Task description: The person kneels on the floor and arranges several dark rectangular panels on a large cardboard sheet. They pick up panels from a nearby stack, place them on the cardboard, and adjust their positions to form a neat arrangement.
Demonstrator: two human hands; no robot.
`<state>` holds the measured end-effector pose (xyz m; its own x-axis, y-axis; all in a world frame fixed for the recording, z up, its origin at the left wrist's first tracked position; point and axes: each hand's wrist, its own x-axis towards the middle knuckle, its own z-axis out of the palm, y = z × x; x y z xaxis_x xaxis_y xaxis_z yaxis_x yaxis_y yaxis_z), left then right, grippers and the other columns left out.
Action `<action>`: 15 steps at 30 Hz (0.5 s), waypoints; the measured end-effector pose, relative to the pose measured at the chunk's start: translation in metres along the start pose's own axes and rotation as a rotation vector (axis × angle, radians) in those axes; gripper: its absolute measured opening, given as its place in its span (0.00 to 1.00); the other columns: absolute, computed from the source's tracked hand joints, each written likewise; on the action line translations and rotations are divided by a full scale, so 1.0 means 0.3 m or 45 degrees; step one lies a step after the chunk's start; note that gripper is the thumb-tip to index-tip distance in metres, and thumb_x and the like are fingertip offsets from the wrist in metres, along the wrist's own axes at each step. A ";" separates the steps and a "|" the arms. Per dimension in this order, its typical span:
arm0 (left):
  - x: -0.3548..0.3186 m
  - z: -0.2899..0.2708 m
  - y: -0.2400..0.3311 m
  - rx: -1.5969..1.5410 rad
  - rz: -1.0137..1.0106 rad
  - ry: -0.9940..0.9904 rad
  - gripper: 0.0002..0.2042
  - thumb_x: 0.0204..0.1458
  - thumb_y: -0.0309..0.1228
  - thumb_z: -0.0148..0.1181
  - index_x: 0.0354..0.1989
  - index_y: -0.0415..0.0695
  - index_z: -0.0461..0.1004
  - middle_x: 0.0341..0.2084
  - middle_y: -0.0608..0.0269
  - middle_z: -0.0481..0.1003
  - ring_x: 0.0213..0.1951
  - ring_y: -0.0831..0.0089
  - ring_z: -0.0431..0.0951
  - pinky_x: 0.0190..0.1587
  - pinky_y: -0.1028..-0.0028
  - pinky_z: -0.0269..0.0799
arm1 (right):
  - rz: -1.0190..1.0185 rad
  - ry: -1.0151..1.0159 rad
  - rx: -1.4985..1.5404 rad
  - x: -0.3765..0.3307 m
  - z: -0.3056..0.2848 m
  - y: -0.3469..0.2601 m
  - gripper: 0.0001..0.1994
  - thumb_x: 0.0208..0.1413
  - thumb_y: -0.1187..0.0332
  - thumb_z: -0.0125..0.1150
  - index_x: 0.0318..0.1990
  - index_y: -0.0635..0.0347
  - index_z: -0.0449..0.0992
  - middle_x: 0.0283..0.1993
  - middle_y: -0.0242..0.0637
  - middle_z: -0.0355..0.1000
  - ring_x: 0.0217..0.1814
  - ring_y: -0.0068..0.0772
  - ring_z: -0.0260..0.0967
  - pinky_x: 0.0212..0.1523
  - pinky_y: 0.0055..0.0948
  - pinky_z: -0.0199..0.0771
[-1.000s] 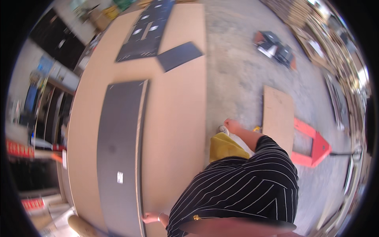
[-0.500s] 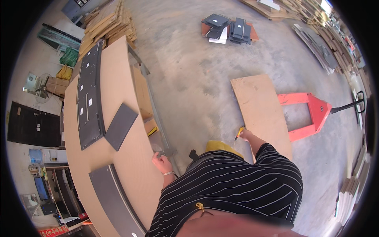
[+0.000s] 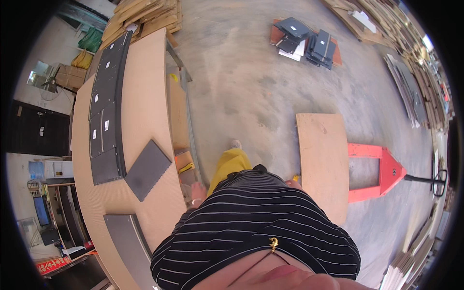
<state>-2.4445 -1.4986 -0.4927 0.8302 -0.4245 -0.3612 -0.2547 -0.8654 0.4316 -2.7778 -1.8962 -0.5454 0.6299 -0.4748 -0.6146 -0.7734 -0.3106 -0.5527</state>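
Observation:
My left hand (image 3: 197, 191) hangs beside the long edge of the cardboard-topped table (image 3: 150, 87), a bracelet at its wrist. Its fingers are blurred, and I cannot tell whether they hold anything. My right hand (image 3: 293, 183) is mostly hidden by my striped shirt; it is closed on a small yellow-handled tool (image 3: 296, 178), of which only a bit shows by the brown board (image 3: 323, 159). On the table lie a long row of dark panels (image 3: 107, 96), a loose dark panel (image 3: 148, 170) set askew, and another long grey panel (image 3: 126, 241) nearer me.
A red pallet jack (image 3: 385, 174) lies right of the brown board, its forks under or behind it. Stacked dark panels (image 3: 309, 43) sit on the floor ahead. Cardboard piles (image 3: 145, 19) stand far left, with more boards (image 3: 411, 92) along the right. Below the tabletop shows a yellow-handled tool (image 3: 185, 167).
My body has turned and stepped forward, one foot now showing ahead. Both hands have dropped close to my sides, and the right hand with its yellow-handled tool is now largely covered by my shirt.

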 end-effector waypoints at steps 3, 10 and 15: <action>0.317 -0.045 0.159 -0.141 0.066 0.105 0.15 0.44 0.28 0.50 0.42 0.39 0.67 0.39 0.46 0.68 0.45 0.51 0.66 0.49 0.61 0.62 | -0.057 -0.099 0.054 0.113 -0.066 -0.100 0.16 0.52 0.57 0.42 0.33 0.58 0.74 0.32 0.49 0.72 0.37 0.50 0.70 0.38 0.42 0.67; 0.984 -0.264 0.581 0.189 0.433 -0.020 0.12 0.46 0.34 0.50 0.37 0.41 0.71 0.37 0.49 0.70 0.42 0.54 0.69 0.45 0.63 0.65 | 0.362 0.279 1.021 0.432 -0.532 -0.373 0.14 0.55 0.65 0.48 0.48 0.57 0.67 0.35 0.32 0.69 0.29 0.21 0.64 0.26 0.22 0.66; 1.257 -0.279 0.831 -0.378 0.046 0.041 0.08 0.43 0.31 0.50 0.28 0.43 0.74 0.34 0.52 0.72 0.43 0.53 0.68 0.46 0.64 0.64 | 0.107 0.090 1.329 0.647 -0.648 -0.354 0.15 0.57 0.63 0.48 0.50 0.56 0.64 0.34 0.32 0.66 0.28 0.20 0.62 0.25 0.20 0.65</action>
<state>-2.1535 -1.8520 -0.4522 0.8397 -0.4411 -0.3168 -0.1325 -0.7321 0.6681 -2.5871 -2.1154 -0.4966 0.5453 -0.5195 -0.6578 -0.3477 0.5739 -0.7414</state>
